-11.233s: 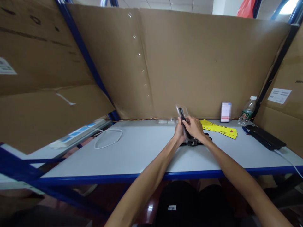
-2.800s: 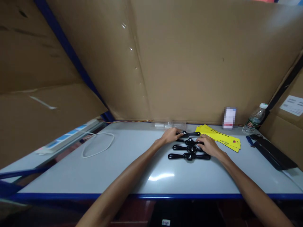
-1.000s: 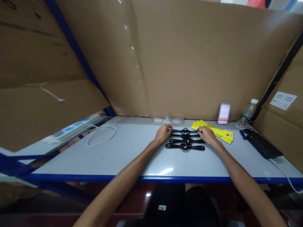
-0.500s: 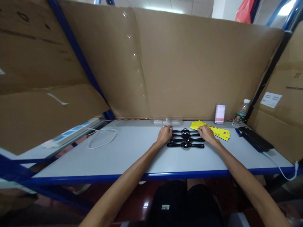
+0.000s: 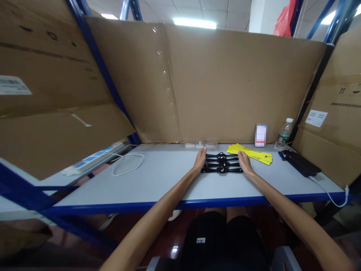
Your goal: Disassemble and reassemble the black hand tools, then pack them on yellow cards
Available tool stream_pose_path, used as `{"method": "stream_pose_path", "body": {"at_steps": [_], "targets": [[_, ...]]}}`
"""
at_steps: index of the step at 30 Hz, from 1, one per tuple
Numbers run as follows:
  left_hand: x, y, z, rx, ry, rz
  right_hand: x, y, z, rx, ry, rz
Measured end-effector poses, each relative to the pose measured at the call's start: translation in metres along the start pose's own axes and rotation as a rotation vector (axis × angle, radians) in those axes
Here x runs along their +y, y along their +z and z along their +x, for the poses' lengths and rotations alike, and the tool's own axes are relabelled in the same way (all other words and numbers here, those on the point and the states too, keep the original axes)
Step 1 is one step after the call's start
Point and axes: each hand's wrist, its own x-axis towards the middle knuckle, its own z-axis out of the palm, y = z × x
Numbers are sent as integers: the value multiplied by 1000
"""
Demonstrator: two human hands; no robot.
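Several black drone propellers [image 5: 222,170] lie in a close stack of parallel rows on the white tabletop, their glossy hubs lined up in the middle. At their left tips stands my left hand [image 5: 200,160], on edge with its fingers stretched out. My right hand [image 5: 244,162] flanks the right tips in the same way, fingers straight and partly hidden. Both palms face inward along the blade ends. Just behind my right hand, yellow printed cards [image 5: 254,154] lie fanned out.
A clear plastic piece [image 5: 200,145] rests by the cardboard back wall [image 5: 225,86]. To the right are a phone [image 5: 261,135], a water bottle [image 5: 283,134] and a black case [image 5: 301,163] with a white cable. Left are a looped white cable [image 5: 128,174] and a power strip [image 5: 96,159].
My hands have turned from fingers curled over the blade ends to straight and upright at the sides. The propeller rows sit closer together and more evenly aligned. The view has tilted up slightly.
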Motion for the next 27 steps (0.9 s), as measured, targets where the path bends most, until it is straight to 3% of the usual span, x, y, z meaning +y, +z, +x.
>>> {"method": "stream_pose_path", "body": {"at_steps": [4,13,27], "targets": [[4,1,-2,7,50,40,-15,4,-2,-31,72,-40],[8,5,3,-20,66,108,-22,10,-3,6,58,-88],[5,4,5,-85,-8,-98,-15,9,1,78,55,-35]]}}
